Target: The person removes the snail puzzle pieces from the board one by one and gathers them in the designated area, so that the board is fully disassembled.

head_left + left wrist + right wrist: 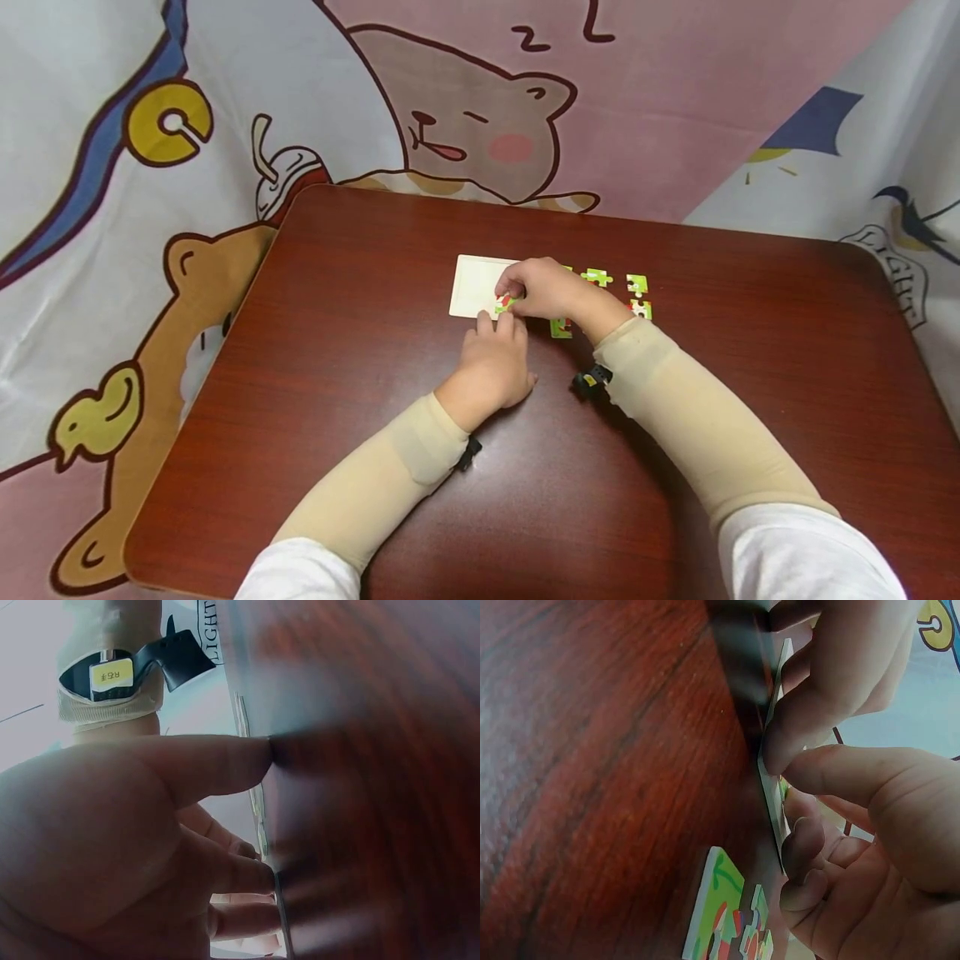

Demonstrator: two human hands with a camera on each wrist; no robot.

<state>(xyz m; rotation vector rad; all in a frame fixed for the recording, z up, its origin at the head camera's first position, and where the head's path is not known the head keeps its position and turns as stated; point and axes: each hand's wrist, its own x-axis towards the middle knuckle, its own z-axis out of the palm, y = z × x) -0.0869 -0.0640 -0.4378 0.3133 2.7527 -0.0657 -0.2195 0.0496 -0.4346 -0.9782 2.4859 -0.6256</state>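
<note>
A pale puzzle board (pixel 471 287) lies flat on the table. My right hand (pixel 553 287) reaches over its right side and pinches a green and red puzzle piece (pixel 502 305) low against the board's near right part. In the right wrist view only a sliver of that piece shows between thumb and fingers. My left hand (pixel 495 358) rests its fingertips on the near edge of the board, fingers extended, with the thumb touching the table in the left wrist view. The right hand partly covers the board's right side.
Loose puzzle pieces lie right of the board: a green one (pixel 597 277), another farther right (pixel 637 284), one just below that (pixel 641 309), and one near the right wrist (pixel 561 328). The brown table (pixel 337 375) meets a cartoon-printed cloth (pixel 637 108) behind.
</note>
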